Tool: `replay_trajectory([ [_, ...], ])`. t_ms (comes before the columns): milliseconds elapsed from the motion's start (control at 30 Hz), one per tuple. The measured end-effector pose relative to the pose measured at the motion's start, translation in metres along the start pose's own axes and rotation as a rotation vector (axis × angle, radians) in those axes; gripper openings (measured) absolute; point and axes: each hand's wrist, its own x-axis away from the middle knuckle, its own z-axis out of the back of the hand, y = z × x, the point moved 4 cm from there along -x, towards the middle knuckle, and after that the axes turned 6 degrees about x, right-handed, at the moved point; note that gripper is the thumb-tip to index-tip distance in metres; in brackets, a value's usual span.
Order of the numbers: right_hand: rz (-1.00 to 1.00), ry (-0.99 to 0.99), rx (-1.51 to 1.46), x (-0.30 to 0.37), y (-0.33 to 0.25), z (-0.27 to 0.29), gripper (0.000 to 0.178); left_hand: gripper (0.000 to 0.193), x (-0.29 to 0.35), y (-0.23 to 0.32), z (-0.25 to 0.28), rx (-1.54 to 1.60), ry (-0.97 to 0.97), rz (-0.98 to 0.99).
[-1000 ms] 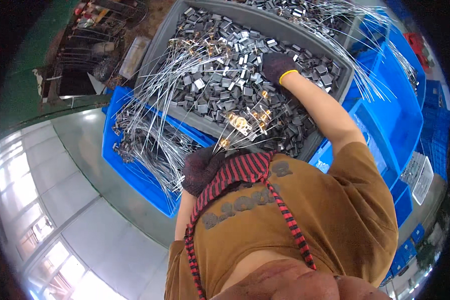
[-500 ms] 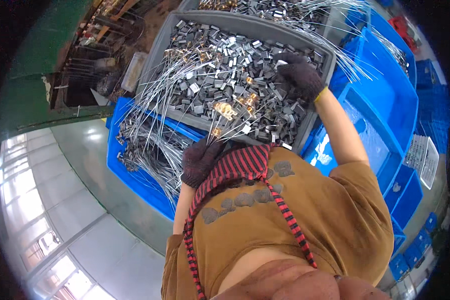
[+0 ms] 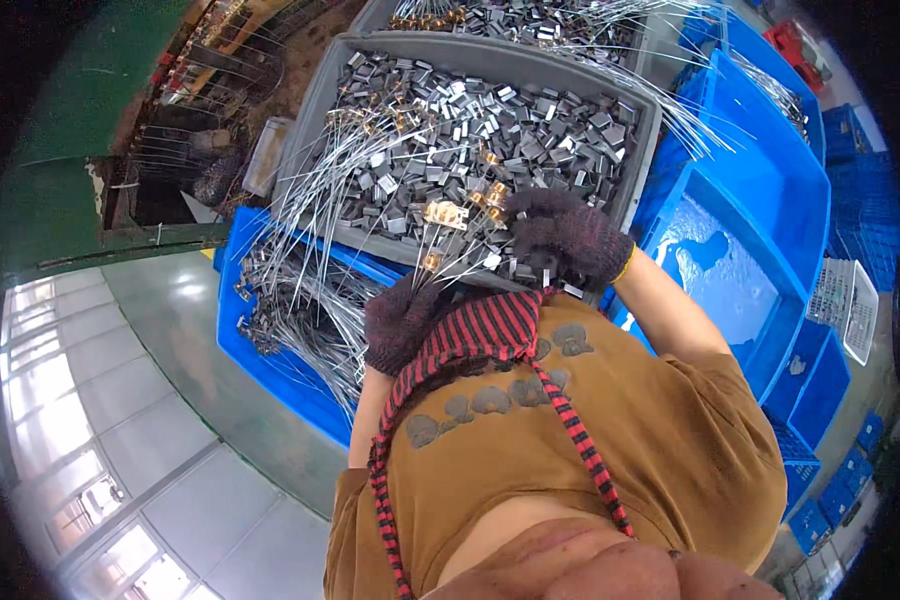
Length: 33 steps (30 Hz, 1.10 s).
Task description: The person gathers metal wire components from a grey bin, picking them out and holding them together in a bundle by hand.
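My left hand (image 3: 400, 322), in a dark knitted glove, is closed round the lower ends of several thin metal wires (image 3: 457, 268) at the near edge of a grey bin (image 3: 368, 237). Brass-coloured fittings (image 3: 447, 214) sit at the wires' upper ends, over the bin. My right hand (image 3: 573, 238), gloved alike, is beside the fittings with its fingers bent together toward them. What lies between those fingertips, if anything, is hidden. Small grey metal blocks (image 3: 560, 130) fill the bin, and a loose bundle of wires with brass ends (image 3: 315, 190) lies across its left side.
A blue bin (image 3: 270, 347) full of wired parts stands at the left, below the grey bin. Blue trays (image 3: 770, 215) lie to the right, with long wires (image 3: 685, 120) jutting toward them. A second grey bin (image 3: 375, 12) is behind. Green machinery (image 3: 60, 210) stands far left.
My right hand has come from the bin's right side toward me and leftward, up to the brass fittings. My left hand has stayed in place with the wires.
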Motion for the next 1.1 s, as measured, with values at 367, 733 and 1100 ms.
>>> replay_trajectory([
  [367, 0.172, 0.237, -0.035, 0.001, -0.031, -0.016, 0.046, 0.02, -0.001, 0.0, 0.001, 0.066, 0.007, 0.058],
  [733, 0.347, -0.134, -0.62, -0.03, -0.016, -0.02, 0.048, 0.02, 0.006, -0.018, -0.001, 0.357, 0.019, 0.159],
  [1100, 0.533, -0.08, -0.032, -0.031, -0.045, -0.005, 0.032, 0.021, -0.005, -0.026, 0.004, 0.218, -0.035, 0.19],
])
